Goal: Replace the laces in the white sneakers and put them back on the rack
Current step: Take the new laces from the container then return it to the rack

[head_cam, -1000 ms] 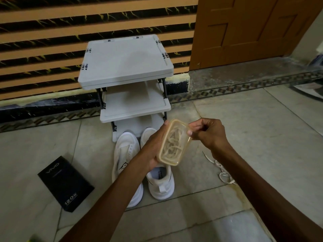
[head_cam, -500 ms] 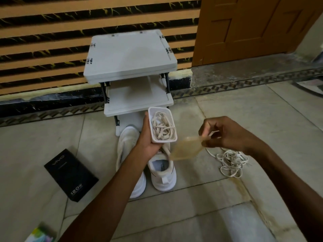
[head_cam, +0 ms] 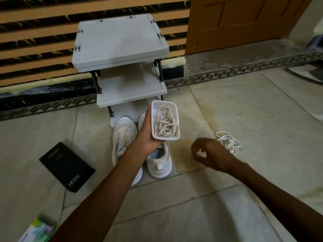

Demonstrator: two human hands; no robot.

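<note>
My left hand (head_cam: 147, 137) grips a small white plastic container (head_cam: 153, 119) from the side, held above the shoes. Inside it lies a tangle of cream laces (head_cam: 166, 125). The container's translucent lid (head_cam: 183, 160) lies flat on the floor tiles, and my right hand (head_cam: 212, 154) hovers just over its right part with fingers loosely curled and holding nothing. Two white sneakers (head_cam: 125, 142) stand side by side, toes toward the rack; the right sneaker (head_cam: 160, 163) is partly hidden by my left hand. A loose pile of white laces (head_cam: 229, 142) lies on the floor to the right.
A grey three-tier shoe rack (head_cam: 120, 49) stands against the striped wall. A black phone box (head_cam: 67, 166) lies on the floor at the left, and a colourful carton (head_cam: 38, 230) at the bottom left. A wooden door (head_cam: 244, 21) is at the back right.
My right hand pulled the lid off the container, carried it down and to the right, and let it go on the floor. My left hand keeps holding the container, now uncovered.
</note>
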